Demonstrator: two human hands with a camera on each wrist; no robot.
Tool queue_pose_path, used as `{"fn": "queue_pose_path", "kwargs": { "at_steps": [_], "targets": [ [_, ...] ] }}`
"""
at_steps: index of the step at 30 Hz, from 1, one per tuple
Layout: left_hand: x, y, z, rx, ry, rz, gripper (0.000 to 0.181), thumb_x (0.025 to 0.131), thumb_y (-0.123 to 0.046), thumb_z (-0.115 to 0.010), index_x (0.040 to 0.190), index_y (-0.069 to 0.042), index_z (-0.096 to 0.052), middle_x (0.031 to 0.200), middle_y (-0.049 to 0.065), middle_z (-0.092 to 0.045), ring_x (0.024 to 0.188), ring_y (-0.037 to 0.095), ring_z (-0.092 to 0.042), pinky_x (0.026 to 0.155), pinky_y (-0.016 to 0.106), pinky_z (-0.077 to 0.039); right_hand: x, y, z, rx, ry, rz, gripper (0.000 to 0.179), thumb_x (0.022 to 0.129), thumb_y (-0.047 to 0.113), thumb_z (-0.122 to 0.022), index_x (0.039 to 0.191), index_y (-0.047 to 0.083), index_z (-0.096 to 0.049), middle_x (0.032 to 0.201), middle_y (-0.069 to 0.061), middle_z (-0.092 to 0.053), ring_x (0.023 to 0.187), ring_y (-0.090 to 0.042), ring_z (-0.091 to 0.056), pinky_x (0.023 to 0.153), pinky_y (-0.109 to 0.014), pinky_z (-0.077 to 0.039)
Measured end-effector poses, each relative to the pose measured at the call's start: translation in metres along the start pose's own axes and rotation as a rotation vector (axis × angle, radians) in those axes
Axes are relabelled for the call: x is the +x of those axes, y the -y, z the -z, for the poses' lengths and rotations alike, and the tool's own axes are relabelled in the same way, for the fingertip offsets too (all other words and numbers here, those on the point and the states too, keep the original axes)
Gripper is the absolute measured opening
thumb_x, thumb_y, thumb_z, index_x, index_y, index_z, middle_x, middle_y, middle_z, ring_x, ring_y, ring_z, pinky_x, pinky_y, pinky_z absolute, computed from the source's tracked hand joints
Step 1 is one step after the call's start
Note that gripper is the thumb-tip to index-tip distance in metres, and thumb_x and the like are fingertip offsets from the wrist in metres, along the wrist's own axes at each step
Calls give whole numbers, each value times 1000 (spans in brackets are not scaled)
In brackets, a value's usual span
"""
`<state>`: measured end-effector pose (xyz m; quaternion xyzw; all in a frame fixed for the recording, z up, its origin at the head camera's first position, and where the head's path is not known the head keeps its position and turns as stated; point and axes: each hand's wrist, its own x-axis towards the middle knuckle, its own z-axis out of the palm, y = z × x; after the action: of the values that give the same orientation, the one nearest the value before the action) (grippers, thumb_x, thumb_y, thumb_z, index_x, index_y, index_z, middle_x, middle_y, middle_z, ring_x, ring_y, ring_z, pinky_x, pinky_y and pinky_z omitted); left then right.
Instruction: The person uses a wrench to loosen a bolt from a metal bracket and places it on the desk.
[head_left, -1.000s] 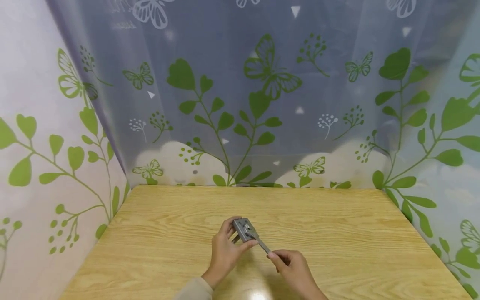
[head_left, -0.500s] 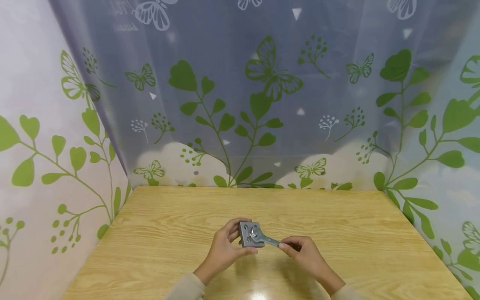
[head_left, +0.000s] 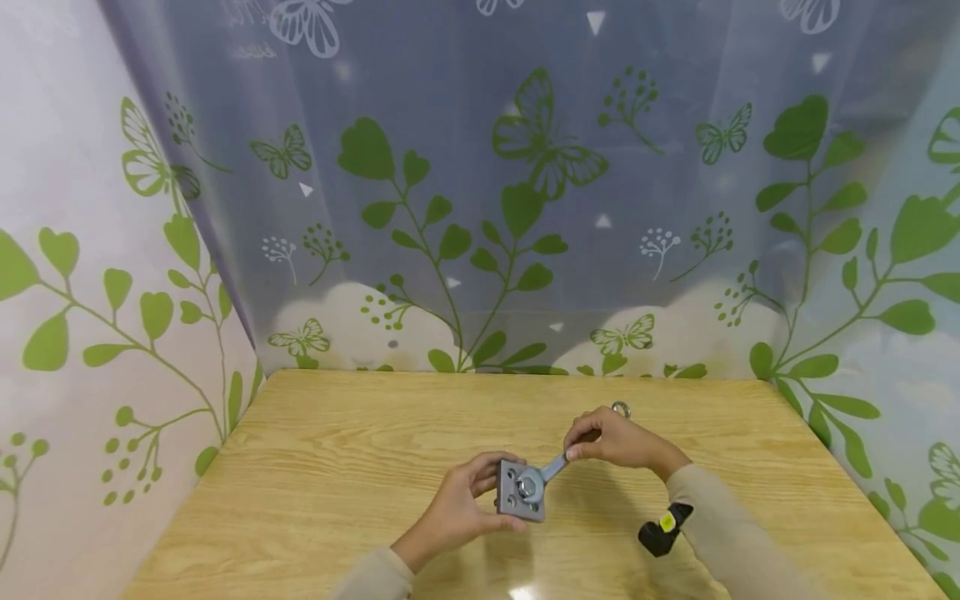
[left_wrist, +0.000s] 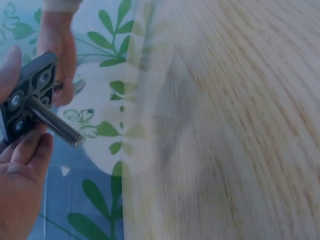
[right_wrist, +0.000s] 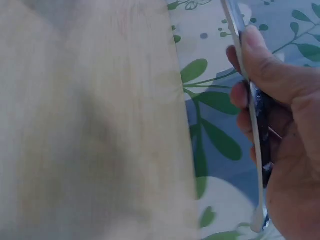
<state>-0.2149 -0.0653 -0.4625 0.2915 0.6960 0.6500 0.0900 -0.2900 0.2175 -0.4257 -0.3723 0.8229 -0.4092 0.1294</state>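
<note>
My left hand (head_left: 461,508) grips a square grey metal plate (head_left: 506,488) by its edge, thumb below and fingers behind. The plate has holes near its corners and a bolt head (head_left: 526,485) at its centre. From the plate's other side a long threaded bolt shank (left_wrist: 55,122) sticks out in the left wrist view. The jaw end of a wrench (head_left: 555,468) sits at the bolt head, its handle slanting up to the right. My right hand (head_left: 618,440) holds that handle, thumb against fingers. The wrench's ring end (head_left: 621,408) shows beyond the hand; the palm hides the mid-handle.
Both hands work above a light wood-grain table (head_left: 337,442). Behind and beside it hangs a curtain (head_left: 420,250) printed with green leaves and butterflies. A black wrist camera with a yellow mark (head_left: 666,525) sits on my right sleeve.
The wrench handle has swung from lower right to upper right, with my right hand rising alongside. My left hand and the plate have shifted right and nearer, the plate's face turning toward the head camera.
</note>
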Motion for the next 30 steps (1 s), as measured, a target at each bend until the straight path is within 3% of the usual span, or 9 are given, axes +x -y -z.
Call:
{"fn": "queue_pose_path", "kwargs": {
  "at_steps": [7,11,14,17,23,26,30],
  "targets": [
    [0,-2,-5,25,58,8,72,68,-7,-85,131,-4,-51,130,12,-57,121,23,-56,103,29,-45,24,23,24,-105,172,46,12,86,17,-71,89,7,-75,82,0,-68,75,-7,-62,69,-27,-57],
    [0,-3,-7,23,87,2,73,69,-7,-84,132,0,-49,131,14,-56,121,22,-57,103,28,-46,35,34,29,-236,221,87,11,83,21,-72,84,10,-75,80,4,-69,75,-4,-63,71,-23,-57],
    [-1,-2,-8,7,103,16,73,70,-7,-84,132,3,-48,131,14,-56,120,21,-57,102,29,-47,42,41,30,-370,227,96,11,81,28,-74,79,17,-75,77,12,-68,74,-2,-59,78,-21,-48],
    [-1,0,-9,-6,112,36,72,69,-7,-84,132,1,-49,131,14,-56,120,19,-57,101,30,-48,48,47,29,-459,219,98,7,78,28,-76,75,22,-74,73,18,-66,72,-5,-55,86,-31,-40],
    [-3,1,-9,-20,105,34,72,68,-5,-85,132,-4,-50,131,14,-56,120,22,-57,100,31,-49,55,58,26,-516,229,90,5,75,24,-79,73,23,-74,72,20,-65,73,-4,-55,109,-52,-29],
    [-3,3,-9,-25,106,38,73,67,-5,-85,131,-4,-51,132,13,-56,120,21,-58,100,31,-48,55,58,26,-530,238,74,6,76,26,-78,73,23,-74,72,20,-65,72,0,-55,108,-53,-30],
    [-5,6,-7,-20,99,41,72,67,-6,-85,131,-1,-51,130,16,-57,119,20,-58,99,30,-49,49,51,28,-528,213,57,8,77,28,-77,73,22,-73,71,19,-66,67,4,-56,96,-41,-42]
  ]
}}
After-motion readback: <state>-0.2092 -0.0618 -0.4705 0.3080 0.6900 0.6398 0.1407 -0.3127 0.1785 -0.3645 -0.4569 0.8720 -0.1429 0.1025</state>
